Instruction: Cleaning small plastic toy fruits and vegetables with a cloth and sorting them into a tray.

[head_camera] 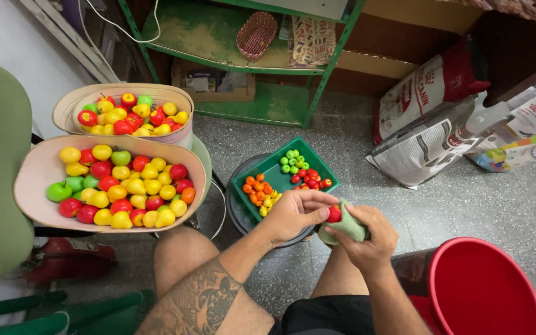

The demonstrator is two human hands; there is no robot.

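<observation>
Gripping a small red fruit (334,213), mostly hidden, both hands closed: left (293,214) w/ fingertips, right (367,239) w/ green cloth (345,228).

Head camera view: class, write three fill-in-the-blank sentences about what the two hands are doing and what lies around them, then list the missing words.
1. The left hand and right hand hold a small ____ fruit between them.
2. The right hand also holds a pale green ____.
3. The sorted small fruits lie in a ____ tray.
4. The bucket at the lower right is ____.

Missing words: red; cloth; green; red
</observation>
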